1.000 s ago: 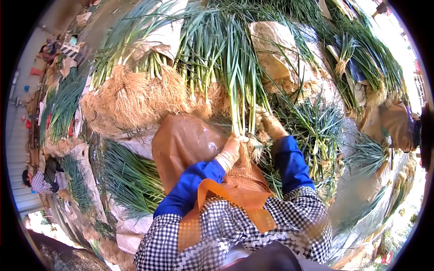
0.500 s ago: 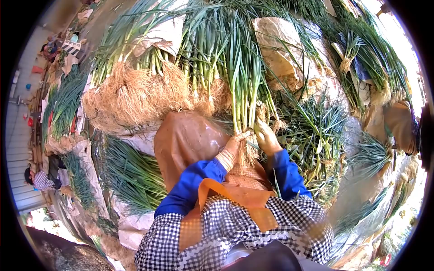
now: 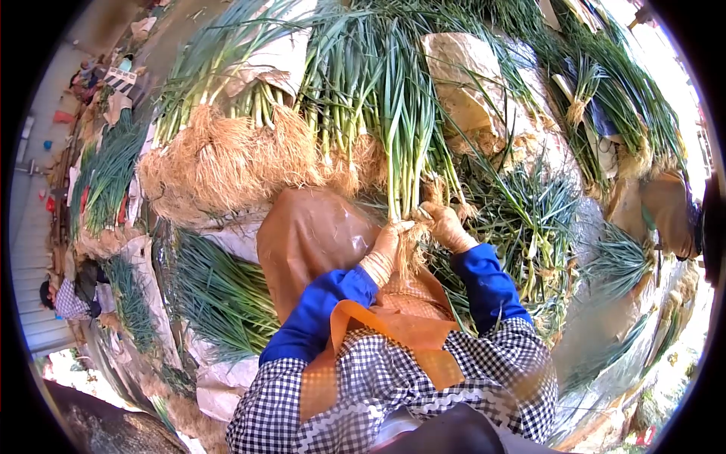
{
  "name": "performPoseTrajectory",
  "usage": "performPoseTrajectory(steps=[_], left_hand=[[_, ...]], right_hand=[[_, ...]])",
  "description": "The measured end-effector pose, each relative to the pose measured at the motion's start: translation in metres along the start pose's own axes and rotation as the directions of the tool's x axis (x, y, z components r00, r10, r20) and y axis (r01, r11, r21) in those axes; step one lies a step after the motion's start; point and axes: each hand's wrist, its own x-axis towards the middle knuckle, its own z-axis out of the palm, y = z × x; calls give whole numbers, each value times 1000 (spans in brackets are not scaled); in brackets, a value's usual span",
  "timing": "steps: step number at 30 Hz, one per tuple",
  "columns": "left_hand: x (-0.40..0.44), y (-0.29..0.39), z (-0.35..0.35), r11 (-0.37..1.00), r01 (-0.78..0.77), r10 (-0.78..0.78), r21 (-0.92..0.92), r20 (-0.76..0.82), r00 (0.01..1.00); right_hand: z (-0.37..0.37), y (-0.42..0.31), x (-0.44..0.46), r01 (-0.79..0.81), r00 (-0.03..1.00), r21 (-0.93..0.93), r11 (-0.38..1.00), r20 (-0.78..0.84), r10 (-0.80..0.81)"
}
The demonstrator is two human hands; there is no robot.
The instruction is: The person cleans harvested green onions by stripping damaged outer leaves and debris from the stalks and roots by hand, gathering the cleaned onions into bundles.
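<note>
My left hand (image 3: 387, 242) is closed around the pale lower stems of a bunch of green onions (image 3: 404, 170), just above their roots. The leaves of this bunch point away from me. Its tan roots (image 3: 412, 250) hang below the grip, over my lap. Close beside the stems, on the right, my right hand (image 3: 448, 227) has its fingers curled in near the stem bases. What lies between those fingertips is too small to make out. Both hands look covered in tan, dusty gloves or wraps below blue sleeves.
Rooted bunches of green onions (image 3: 227, 159) lie in a row ahead of me. A loose heap of leaves and stems (image 3: 529, 227) is at my right, another green pile (image 3: 219, 291) at my left. A brown apron (image 3: 310, 234) covers my knee. Another person (image 3: 72, 299) sits far left.
My right hand has shifted slightly and turned, its fingers now curled in toward the stem bases. The left hand keeps its grip and has barely moved.
</note>
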Motion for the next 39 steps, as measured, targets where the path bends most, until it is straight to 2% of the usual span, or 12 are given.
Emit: performPoseTrajectory(steps=[4,9,12,16,19,23,26,28,29,30,33,39], left_hand=[[1,-5,-14,985,-123,128,117,-28,991],[10,-7,-11,953,-200,231,226,-123,965],[12,-9,-11,970,-150,168,189,-78,983],[8,-7,-11,984,-104,106,142,-8,994],[10,-1,-16,959,-225,223,171,31,974],[17,-4,-32,942,-263,268,208,6,963],[31,0,-45,991,16,-18,135,11,1000],[12,10,6,962,239,-238,-131,18,971],[21,8,-5,967,256,-253,-8,136,958],[35,7,-32,933,355,-357,54,257,898],[-9,30,17,982,92,-137,167,283,949],[-15,46,4,995,-99,97,-1,177,979]], right_hand=[[-5,-23,-28,284,953,-652,703,113,-280],[-50,0,-103,567,712,-158,809,587,-384],[-73,-2,-93,128,732,-792,597,482,482],[-29,-1,-46,-47,999,421,906,40,33],[-25,-35,-46,-527,793,365,768,536,289],[-75,-37,-108,-357,810,529,770,585,-27],[-102,-23,-141,-737,516,129,664,742,428],[-82,43,-159,179,318,-535,826,826,466],[-89,19,-128,-10,206,-467,884,864,459],[-54,130,-131,249,644,-77,965,758,-105],[-75,76,-4,-218,918,-623,751,131,375],[-45,103,68,-393,913,-399,829,-58,404]])
